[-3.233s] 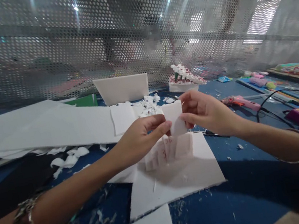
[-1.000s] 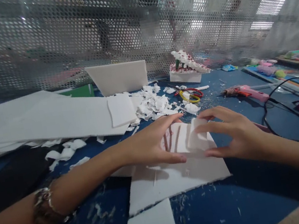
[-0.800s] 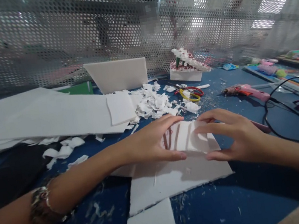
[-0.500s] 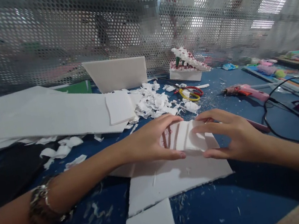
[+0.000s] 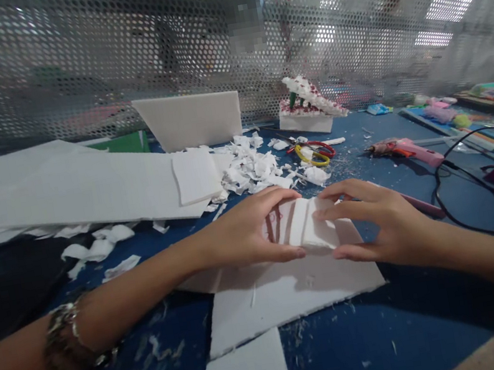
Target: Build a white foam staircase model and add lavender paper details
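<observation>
A row of small white foam pieces [image 5: 304, 226] stands on edge on a flat white foam board [image 5: 293, 291] lying on the blue table. My left hand [image 5: 246, 235] cups the row from the left, thumb in front and fingers curled behind it. My right hand [image 5: 379, 226] presses the row from the right with fingers and thumb closed on the end piece. Red marks show between the leftmost pieces. A silver bracelet sits on my left wrist [image 5: 65, 342].
Large white foam sheets [image 5: 72, 192] lie at left, with a scrap pile [image 5: 249, 172] behind. Scissors [image 5: 312, 154], a pink glue gun [image 5: 404, 149] with a black cable [image 5: 469, 185], a decorated foam model [image 5: 308, 111] and an upright foam panel [image 5: 193, 121] stand before a perforated metal screen.
Earlier both hands held one foam piece up above the board. Now both are down at the board, and over the last second they have squeezed the row of pieces closer together.
</observation>
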A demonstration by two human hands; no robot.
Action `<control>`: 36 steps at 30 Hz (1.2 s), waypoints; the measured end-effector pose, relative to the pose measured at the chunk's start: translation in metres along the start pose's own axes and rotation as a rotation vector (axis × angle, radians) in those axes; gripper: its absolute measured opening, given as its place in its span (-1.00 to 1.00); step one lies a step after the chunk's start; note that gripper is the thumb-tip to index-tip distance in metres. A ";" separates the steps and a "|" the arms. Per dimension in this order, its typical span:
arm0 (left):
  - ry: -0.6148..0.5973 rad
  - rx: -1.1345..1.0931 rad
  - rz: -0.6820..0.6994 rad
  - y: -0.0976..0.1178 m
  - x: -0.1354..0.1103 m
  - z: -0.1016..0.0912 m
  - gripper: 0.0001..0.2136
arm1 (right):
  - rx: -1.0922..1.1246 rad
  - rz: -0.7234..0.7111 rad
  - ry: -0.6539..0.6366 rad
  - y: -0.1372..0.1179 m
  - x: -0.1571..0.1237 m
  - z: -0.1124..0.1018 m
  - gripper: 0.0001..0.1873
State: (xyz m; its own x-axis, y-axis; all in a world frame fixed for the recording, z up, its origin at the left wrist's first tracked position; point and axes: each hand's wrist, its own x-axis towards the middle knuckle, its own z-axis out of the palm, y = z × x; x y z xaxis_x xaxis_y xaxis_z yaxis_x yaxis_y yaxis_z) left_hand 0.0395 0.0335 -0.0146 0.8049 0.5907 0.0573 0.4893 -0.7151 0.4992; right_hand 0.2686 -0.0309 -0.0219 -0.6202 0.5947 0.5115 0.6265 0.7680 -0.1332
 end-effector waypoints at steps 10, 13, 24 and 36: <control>-0.027 -0.088 -0.051 -0.001 0.000 -0.002 -0.26 | -0.276 -0.093 -0.019 -0.001 0.002 0.004 -0.63; -0.027 -0.107 -0.052 0.000 0.000 -0.002 -0.25 | -0.327 -0.148 -0.008 -0.002 0.005 0.006 -0.72; -0.007 -0.134 -0.011 -0.004 -0.001 -0.001 -0.30 | -0.412 -0.335 0.152 -0.006 0.009 0.006 -0.79; 0.035 -0.169 0.024 -0.002 0.000 0.003 -0.31 | -0.542 -0.460 0.152 -0.013 0.023 0.008 -0.86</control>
State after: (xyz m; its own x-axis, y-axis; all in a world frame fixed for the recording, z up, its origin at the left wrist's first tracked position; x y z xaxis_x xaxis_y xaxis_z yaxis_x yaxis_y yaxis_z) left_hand 0.0392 0.0338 -0.0188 0.8020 0.5890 0.0992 0.4043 -0.6575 0.6358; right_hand 0.2425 -0.0254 -0.0159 -0.8297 0.1701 0.5317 0.4882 0.6832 0.5431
